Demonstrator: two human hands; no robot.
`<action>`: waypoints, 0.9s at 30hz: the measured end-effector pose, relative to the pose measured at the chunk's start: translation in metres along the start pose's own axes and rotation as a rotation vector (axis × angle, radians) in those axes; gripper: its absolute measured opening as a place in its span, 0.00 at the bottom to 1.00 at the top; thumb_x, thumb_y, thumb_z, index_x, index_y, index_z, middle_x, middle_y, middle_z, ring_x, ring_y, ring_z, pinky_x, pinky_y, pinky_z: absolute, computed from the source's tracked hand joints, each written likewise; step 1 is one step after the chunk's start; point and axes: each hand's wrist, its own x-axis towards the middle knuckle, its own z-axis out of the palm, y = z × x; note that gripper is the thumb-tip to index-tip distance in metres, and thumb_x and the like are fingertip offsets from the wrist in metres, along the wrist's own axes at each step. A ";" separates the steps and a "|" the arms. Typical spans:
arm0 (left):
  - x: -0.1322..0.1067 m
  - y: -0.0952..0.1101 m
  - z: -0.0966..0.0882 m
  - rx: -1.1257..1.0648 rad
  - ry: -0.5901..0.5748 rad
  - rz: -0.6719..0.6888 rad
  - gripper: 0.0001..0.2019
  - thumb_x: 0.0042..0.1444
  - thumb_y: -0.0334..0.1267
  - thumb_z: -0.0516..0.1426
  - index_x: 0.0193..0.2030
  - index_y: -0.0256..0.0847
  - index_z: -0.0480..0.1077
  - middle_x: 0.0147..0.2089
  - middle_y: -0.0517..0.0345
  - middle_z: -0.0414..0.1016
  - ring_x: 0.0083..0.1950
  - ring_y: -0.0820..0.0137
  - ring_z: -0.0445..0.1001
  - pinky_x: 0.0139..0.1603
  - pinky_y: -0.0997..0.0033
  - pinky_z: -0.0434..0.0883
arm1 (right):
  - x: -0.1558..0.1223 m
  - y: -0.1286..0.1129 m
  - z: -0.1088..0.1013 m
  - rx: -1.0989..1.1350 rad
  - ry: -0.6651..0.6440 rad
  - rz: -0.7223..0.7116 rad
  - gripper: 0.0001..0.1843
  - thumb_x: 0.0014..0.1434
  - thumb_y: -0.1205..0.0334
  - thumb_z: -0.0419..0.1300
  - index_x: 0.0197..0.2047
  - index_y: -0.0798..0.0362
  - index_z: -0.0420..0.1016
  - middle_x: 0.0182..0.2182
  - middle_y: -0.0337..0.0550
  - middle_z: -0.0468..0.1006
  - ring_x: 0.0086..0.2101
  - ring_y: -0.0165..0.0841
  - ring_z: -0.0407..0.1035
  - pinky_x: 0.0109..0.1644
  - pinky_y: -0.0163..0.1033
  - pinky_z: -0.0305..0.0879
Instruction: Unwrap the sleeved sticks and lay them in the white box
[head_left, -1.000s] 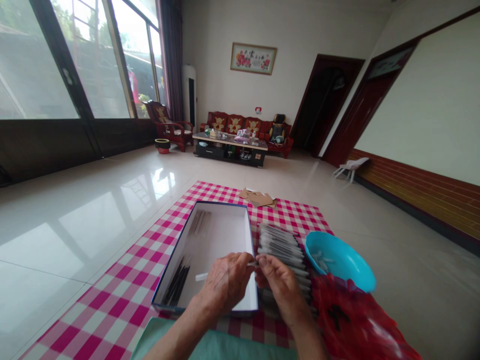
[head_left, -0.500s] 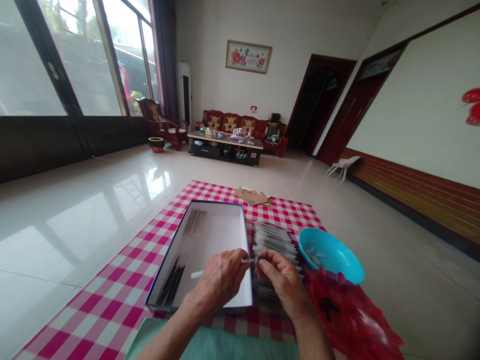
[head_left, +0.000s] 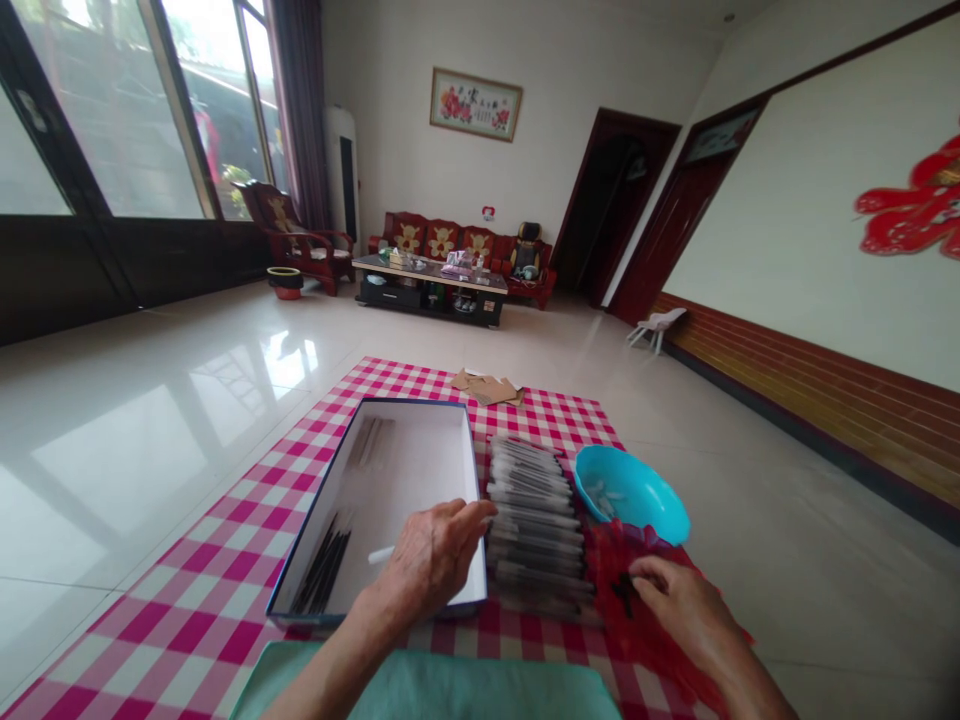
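My left hand is closed over the right side of a shallow box. A white pen barrel sticks out behind its fist. My right hand hovers at a red plastic bag, its thumb and fingertips pinched together beside small black pieces lying on the bag. Whether a piece is between those fingertips I cannot make out. Between the hands lies a row of clear and black pens. Inside the blue-edged white box are several thin black refills and paler, clear sticks.
A blue plastic bowl with small whitish pieces stands right of the pens. Torn cardboard lies at the far edge of the checked cloth. A green cloth is nearest me. Farther off stand a coffee table and a sofa.
My hands were together above the pens' near left side. The right hand has moved away to the right, down to the red bag. The view has turned slightly right.
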 end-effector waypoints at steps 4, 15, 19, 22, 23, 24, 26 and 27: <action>0.000 -0.001 0.003 -0.020 0.007 0.002 0.13 0.61 0.34 0.46 0.50 0.45 0.64 0.38 0.57 0.75 0.38 0.68 0.75 0.37 0.73 0.66 | -0.004 0.024 0.014 -0.002 -0.078 -0.017 0.09 0.44 0.59 0.55 0.25 0.45 0.77 0.26 0.42 0.81 0.30 0.42 0.75 0.35 0.43 0.66; -0.001 0.002 0.009 -0.057 0.021 0.012 0.06 0.60 0.34 0.47 0.41 0.41 0.64 0.33 0.58 0.75 0.33 0.70 0.74 0.34 0.74 0.64 | -0.015 -0.086 0.023 0.287 0.172 -0.259 0.13 0.54 0.54 0.55 0.37 0.50 0.76 0.37 0.47 0.79 0.39 0.40 0.72 0.46 0.42 0.66; -0.002 0.003 0.009 -0.057 0.006 0.014 0.06 0.60 0.34 0.48 0.41 0.41 0.64 0.32 0.58 0.74 0.34 0.69 0.74 0.33 0.74 0.64 | -0.024 -0.141 0.046 0.575 0.014 -0.318 0.13 0.57 0.56 0.56 0.43 0.50 0.75 0.40 0.45 0.79 0.40 0.38 0.73 0.45 0.38 0.68; -0.001 0.003 0.008 -0.064 0.004 0.026 0.06 0.61 0.34 0.47 0.40 0.41 0.64 0.32 0.58 0.74 0.35 0.69 0.74 0.33 0.74 0.64 | -0.027 -0.151 0.058 0.689 -0.056 -0.304 0.12 0.57 0.55 0.57 0.41 0.50 0.77 0.37 0.44 0.80 0.37 0.38 0.74 0.43 0.39 0.69; -0.001 0.003 0.007 -0.068 0.001 0.028 0.06 0.61 0.34 0.47 0.40 0.41 0.64 0.32 0.58 0.74 0.34 0.69 0.74 0.33 0.75 0.64 | -0.027 -0.151 0.060 0.712 -0.063 -0.287 0.12 0.56 0.54 0.57 0.39 0.51 0.77 0.34 0.44 0.80 0.35 0.38 0.74 0.41 0.38 0.70; -0.001 0.004 0.007 -0.075 -0.004 0.028 0.06 0.61 0.34 0.47 0.39 0.41 0.65 0.31 0.58 0.74 0.34 0.69 0.74 0.33 0.75 0.64 | -0.027 -0.151 0.062 0.730 -0.066 -0.266 0.12 0.56 0.54 0.58 0.38 0.51 0.78 0.32 0.44 0.80 0.32 0.38 0.74 0.38 0.38 0.70; 0.000 0.005 0.005 -0.089 -0.011 0.028 0.07 0.61 0.34 0.47 0.40 0.41 0.65 0.32 0.58 0.74 0.34 0.70 0.74 0.33 0.75 0.64 | -0.027 -0.150 0.061 0.756 -0.084 -0.232 0.13 0.55 0.53 0.58 0.36 0.52 0.77 0.28 0.42 0.80 0.29 0.36 0.73 0.34 0.37 0.69; 0.000 0.006 0.004 -0.091 -0.014 0.030 0.08 0.61 0.34 0.46 0.40 0.41 0.66 0.32 0.58 0.74 0.34 0.70 0.74 0.33 0.75 0.63 | -0.027 -0.149 0.060 0.769 -0.096 -0.225 0.13 0.55 0.52 0.58 0.36 0.52 0.77 0.27 0.42 0.79 0.28 0.36 0.72 0.33 0.36 0.69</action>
